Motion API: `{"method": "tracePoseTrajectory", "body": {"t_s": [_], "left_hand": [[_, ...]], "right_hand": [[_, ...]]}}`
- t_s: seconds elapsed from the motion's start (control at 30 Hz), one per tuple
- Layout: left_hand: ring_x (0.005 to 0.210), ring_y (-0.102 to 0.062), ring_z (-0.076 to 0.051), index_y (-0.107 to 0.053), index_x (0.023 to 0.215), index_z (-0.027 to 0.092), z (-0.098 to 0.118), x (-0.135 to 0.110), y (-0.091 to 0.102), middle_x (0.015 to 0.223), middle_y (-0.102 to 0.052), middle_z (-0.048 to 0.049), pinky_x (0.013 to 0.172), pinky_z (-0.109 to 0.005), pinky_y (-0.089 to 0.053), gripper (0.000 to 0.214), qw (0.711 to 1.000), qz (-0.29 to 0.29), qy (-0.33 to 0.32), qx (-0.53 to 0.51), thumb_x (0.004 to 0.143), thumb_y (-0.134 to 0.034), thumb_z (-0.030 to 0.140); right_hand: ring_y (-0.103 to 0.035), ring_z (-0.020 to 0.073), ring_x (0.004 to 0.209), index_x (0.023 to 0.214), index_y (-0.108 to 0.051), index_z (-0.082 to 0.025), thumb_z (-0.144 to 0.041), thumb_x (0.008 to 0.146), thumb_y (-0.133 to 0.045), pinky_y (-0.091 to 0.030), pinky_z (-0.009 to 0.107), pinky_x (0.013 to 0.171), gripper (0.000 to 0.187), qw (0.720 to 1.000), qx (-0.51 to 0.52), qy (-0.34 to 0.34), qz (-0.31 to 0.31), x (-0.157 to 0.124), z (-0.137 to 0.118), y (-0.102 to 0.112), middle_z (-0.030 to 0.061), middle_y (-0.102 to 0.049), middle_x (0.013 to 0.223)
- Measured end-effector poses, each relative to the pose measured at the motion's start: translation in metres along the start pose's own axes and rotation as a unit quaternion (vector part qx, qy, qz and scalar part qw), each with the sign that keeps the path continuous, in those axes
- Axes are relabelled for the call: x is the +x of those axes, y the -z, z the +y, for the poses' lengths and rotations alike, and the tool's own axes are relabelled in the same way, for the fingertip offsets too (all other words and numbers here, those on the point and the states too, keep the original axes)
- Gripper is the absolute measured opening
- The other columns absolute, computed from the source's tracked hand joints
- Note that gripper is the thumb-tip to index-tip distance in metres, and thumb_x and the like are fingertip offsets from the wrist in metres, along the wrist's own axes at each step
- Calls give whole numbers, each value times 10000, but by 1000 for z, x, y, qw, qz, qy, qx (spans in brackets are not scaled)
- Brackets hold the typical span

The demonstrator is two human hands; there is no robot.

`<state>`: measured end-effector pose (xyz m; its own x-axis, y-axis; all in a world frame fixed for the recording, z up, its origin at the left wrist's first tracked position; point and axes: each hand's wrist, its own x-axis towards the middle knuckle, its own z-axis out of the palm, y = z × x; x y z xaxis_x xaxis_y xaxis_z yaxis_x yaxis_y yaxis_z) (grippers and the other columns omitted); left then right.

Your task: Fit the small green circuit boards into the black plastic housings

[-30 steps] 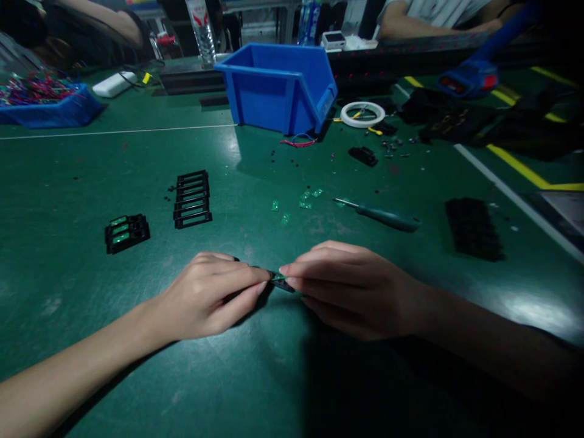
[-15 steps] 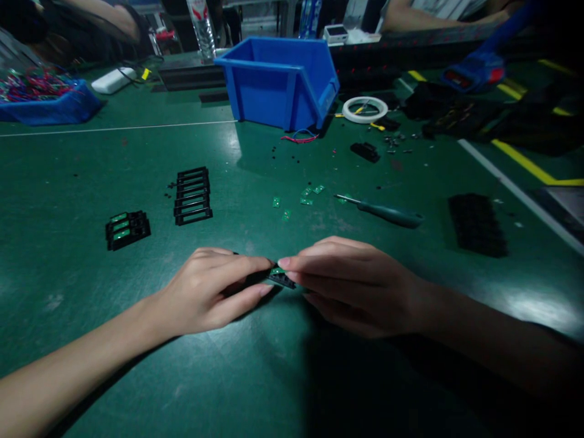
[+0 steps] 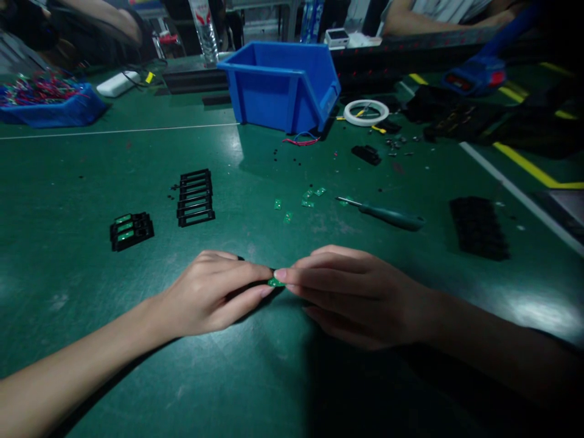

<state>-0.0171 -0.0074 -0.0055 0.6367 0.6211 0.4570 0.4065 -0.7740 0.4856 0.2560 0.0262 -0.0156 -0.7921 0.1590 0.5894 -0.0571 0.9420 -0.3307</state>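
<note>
My left hand [image 3: 223, 292] is closed around a small black plastic part, most of which its fingers hide. Between the fingertips of both hands shows a small green circuit board [image 3: 275, 283]. My right hand [image 3: 360, 292] has its fingers pressed together, thumb and index tips on that board. Beyond the hands, several loose green circuit boards [image 3: 308, 194] lie on the table. A screwdriver [image 3: 387, 216] with a dark green handle rests to their right. On the left are a black slotted frame [image 3: 195, 198] and a black holder [image 3: 132, 230] fitted with green boards.
A blue bin [image 3: 278, 91] stands at the back, a roll of white tape [image 3: 365, 113] beside it. A blue tray of wires [image 3: 45, 106] sits far left. Black blocks [image 3: 479, 226] lie at right, near a blue power tool [image 3: 474, 73]. Other people sit across the table.
My right fingertips have moved slightly down and left over the part. The black edge seen between the hands is now covered, and the green board shows there. The view has shifted slightly.
</note>
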Motion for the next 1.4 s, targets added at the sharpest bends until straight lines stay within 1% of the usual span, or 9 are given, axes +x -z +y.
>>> {"method": "tracePoseTrajectory", "body": {"t_s": [0.2,0.4,0.6,0.77,0.87,0.97,1.13,1.3,1.4], "left_hand": [[681,-708,-135,-662,1138,159,2,-2,1,879,-773,-27,644,-247,-512,187,999,-14,21,21,954,-648,188],[674,-692,-124,-648,1175,178,1,-5,0,928,-777,-22,655,-252,-498,237,999,-24,21,21,940,-676,188],[607,-605,-135,-629,1182,122,-2,-9,-2,789,-708,-24,593,-309,-413,286,995,-48,-60,56,910,-705,165],[582,-540,-135,-619,1170,107,-3,-9,-3,707,-632,-4,577,-325,-368,271,992,-61,-82,69,919,-695,175],[581,-535,-134,-615,1178,110,-2,-8,-2,699,-627,0,576,-323,-362,286,992,-60,-90,69,915,-703,181],[603,-567,-127,-610,1202,118,0,-7,-1,758,-675,-6,608,-309,-404,323,995,-51,-67,63,915,-718,221],[656,-603,-130,-575,1298,158,4,-3,1,842,-698,2,636,-289,-422,458,993,-77,45,80,930,-706,395],[714,-608,-143,-596,1224,192,2,0,-2,838,-670,13,657,-301,-399,247,988,-110,42,102,999,-600,295],[699,-589,-133,-606,1152,189,2,0,-2,841,-660,14,656,-299,-393,180,987,-110,47,103,1000,-595,285]], "right_hand": [[-642,267,1196,1350,-547,-63,-61,872,-660,-554,419,987,492,998,-14,-49,25,1,1,1,209,-646,1319],[-652,229,1097,1261,-601,-112,-69,872,-688,-547,373,956,401,992,-12,-116,45,3,2,4,147,-678,1222],[-639,193,959,1250,-586,-88,-150,901,-715,-556,335,843,377,990,18,-136,28,8,-13,-5,120,-686,1095],[-603,158,838,1130,-638,-98,-139,926,-691,-523,307,748,215,991,-14,-131,17,8,-17,-9,78,-683,967],[-600,157,825,1093,-646,-96,-143,932,-688,-515,310,750,173,993,-15,-118,14,8,-16,-8,73,-681,933],[-599,152,810,1100,-637,-111,-153,938,-684,-511,301,733,174,992,-3,-122,17,7,-15,-8,69,-684,926],[-606,142,805,1120,-640,-162,-157,954,-654,-498,273,708,167,977,62,-201,42,9,-15,-4,53,-689,931],[-593,103,725,1048,-698,-175,-201,948,-672,-463,228,657,107,948,78,-301,66,13,-14,2,14,-658,854],[-592,100,718,1011,-719,-180,-221,950,-676,-454,229,663,85,938,79,-328,80,14,-12,4,5,-659,841]]}}
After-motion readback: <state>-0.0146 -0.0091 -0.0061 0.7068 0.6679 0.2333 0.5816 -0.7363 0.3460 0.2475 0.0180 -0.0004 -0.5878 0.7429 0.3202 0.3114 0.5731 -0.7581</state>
